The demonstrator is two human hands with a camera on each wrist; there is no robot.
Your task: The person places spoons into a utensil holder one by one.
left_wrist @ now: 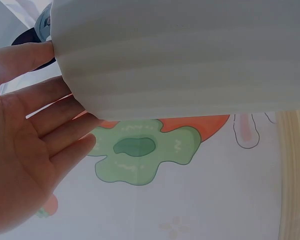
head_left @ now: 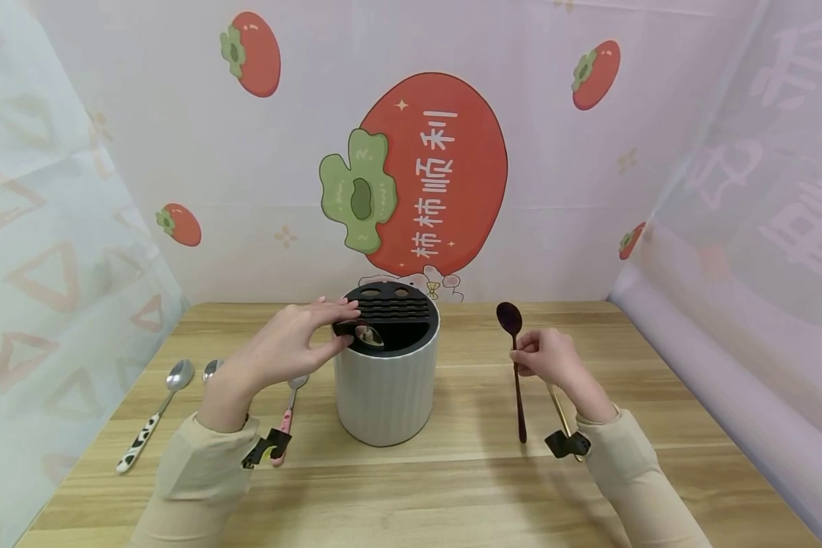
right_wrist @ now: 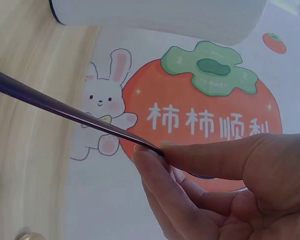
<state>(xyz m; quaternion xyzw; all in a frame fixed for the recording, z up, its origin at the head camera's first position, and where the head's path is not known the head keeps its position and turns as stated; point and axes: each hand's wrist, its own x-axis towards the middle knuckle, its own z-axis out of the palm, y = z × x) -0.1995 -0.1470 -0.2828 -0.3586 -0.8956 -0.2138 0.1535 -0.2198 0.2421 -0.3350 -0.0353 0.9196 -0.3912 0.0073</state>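
Observation:
In the head view my right hand (head_left: 548, 355) pinches a dark spoon (head_left: 519, 396) by its handle, bowl up, to the right of the utensil holder. The right wrist view has thumb and fingertips meeting on the thin dark handle (right_wrist: 75, 112). My left hand (head_left: 284, 342) is at the left rim of the white ribbed utensil holder (head_left: 386, 403), thumb and fingers spread. A shiny spoon bowl (head_left: 368, 335) shows at the holder's opening beside the thumb. From the left wrist, the straight fingers (left_wrist: 60, 115) reach the holder's edge; their exact contact is hidden.
A spoon with a black-and-white handle (head_left: 140, 441), another spoon (head_left: 211, 371) and a pink-handled utensil (head_left: 286, 430) lie on the wooden table (head_left: 411, 502) at left. A gold utensil (head_left: 560, 411) lies at right, partly behind my wrist. Printed cloth (head_left: 548, 190) stands behind.

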